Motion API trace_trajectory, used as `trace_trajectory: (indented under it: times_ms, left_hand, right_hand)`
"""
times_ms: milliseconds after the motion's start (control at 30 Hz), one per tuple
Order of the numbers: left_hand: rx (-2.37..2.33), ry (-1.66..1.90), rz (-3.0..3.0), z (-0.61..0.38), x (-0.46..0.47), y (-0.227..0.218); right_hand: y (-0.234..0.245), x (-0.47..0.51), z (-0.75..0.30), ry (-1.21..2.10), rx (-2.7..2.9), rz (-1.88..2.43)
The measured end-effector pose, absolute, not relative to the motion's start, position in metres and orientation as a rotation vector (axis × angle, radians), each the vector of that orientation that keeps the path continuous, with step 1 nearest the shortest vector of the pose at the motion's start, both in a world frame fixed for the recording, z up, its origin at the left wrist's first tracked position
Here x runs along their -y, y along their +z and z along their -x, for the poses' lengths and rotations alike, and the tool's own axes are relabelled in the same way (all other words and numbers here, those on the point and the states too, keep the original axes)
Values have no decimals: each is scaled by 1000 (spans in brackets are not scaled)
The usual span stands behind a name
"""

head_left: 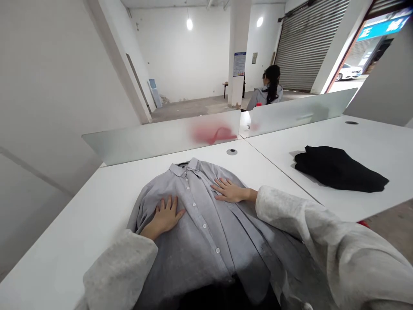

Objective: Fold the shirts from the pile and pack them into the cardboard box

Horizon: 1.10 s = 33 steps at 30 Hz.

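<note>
A grey button-up shirt (193,224) lies face up on the white table (87,206), its collar toward the frosted divider and its lower part near my body. White buttons run down its front. My left hand (166,214) rests flat on the left chest of the shirt with the fingers spread. On the other side of the button line, my right hand (229,190) lies flat on the fabric, fingers stretched out. Neither hand grips the cloth. The shirt's hem drops into shadow at the bottom of the view.
A folded black garment (338,168) lies on the right-hand table. Frosted glass dividers (145,140) stand along the far edge, with a blurred red thing behind one. A cable-hole cover (231,152) sits beyond the collar. Past the dividers is another person (267,90).
</note>
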State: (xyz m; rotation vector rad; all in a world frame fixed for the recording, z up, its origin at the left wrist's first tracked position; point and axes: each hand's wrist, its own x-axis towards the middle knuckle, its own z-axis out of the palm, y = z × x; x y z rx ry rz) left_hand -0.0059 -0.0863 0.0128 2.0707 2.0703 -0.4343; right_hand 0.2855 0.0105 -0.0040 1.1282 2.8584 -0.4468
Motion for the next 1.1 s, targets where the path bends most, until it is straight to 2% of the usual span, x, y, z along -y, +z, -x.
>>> trace_trajectory:
  times_ms: [633,1100]
  left_hand:
    - [-2199,-260,-1935,35,-58,-4]
    - [-2422,81,-2107,37,-62,-22]
  right_hand:
    - [-17,-141,-215,-280,-2810,-1452]
    - [-20,-138,-210,-53,-3009,-1647]
